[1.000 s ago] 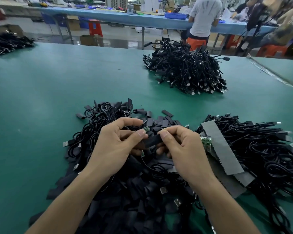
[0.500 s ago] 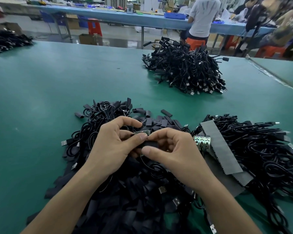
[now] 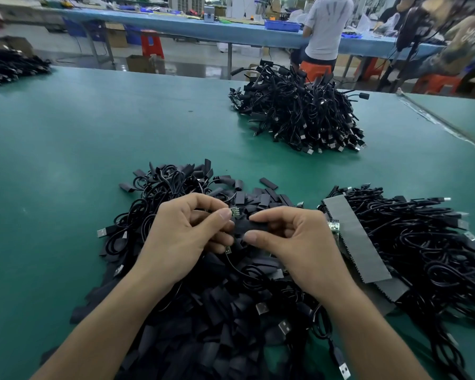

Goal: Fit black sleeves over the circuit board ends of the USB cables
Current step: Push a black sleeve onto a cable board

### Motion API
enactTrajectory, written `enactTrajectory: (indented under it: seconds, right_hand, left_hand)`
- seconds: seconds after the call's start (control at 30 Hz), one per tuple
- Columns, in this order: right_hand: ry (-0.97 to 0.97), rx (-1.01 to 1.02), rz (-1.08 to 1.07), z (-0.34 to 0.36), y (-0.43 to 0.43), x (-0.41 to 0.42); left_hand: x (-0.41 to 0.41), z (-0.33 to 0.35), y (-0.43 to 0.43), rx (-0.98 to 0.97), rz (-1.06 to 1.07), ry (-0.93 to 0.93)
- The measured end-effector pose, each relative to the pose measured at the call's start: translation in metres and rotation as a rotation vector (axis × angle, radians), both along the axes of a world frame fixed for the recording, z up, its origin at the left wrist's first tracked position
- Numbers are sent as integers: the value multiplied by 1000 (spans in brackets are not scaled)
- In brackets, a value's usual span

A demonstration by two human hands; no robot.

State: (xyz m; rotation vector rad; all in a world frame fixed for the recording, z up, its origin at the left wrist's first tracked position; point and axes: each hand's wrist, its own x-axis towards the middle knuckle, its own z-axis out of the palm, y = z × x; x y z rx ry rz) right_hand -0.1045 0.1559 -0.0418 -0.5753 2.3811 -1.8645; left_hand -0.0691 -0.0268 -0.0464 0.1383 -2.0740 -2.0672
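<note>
Both hands work over a pile of loose sleeves and cables (image 3: 203,311) at 6 o'clock on the green table (image 3: 66,160). The left hand (image 3: 187,237) has its thumb and forefinger closed together on a circuit board (image 3: 235,211). The board's green end with gold contacts pokes out just past the thumb tip, at about 2 o'clock from that hand. The right hand (image 3: 294,242) pinches a black sleeve (image 3: 251,227) between thumb and forefinger, its other fingers curled under. The sleeve lies flat between the two hands, at 9 o'clock from the right hand. Its left end is just below the board and touches the left fingertips. Whether the board has entered the sleeve cannot be told.

At 3 o'clock a second pile of cables (image 3: 422,242) lies under grey strips (image 3: 354,237), with a small green board (image 3: 333,224) at the strips' near edge. A heap of cables (image 3: 299,113) sits at 1 o'clock, well apart from the hands.
</note>
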Motion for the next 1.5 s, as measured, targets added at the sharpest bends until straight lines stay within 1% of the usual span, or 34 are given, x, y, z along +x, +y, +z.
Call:
enactTrajectory:
  seconds: [0.3, 0.5, 0.6, 0.73, 0.8, 0.9, 1.0, 1.5]
  right_hand:
    - [45, -15, -64, 1, 5, -4]
    - [70, 6, 31, 3, 5, -2]
    - [101, 41, 39, 2, 4, -2]
    - [75, -5, -23, 1, 5, -4]
    - [73, -14, -2, 2, 5, -4]
    - [105, 23, 60, 3, 5, -3]
    - [145, 56, 43, 3, 5, -2]
    - [172, 9, 50, -1, 4, -3]
  left_hand:
    - [2, 2, 0, -72, -39, -6]
    - [4, 5, 0, -126, -126, -53]
    - [4, 6, 0, -121, -122, -59]
    - [3, 7, -1, -111, -81, -70]
    - [4, 7, 0, -108, -108, -84]
    - [4, 7, 1, -116, -127, -85]
    - [5, 8, 2, -124, -125, -89]
    - [5, 13, 1, -62, -112, -121]
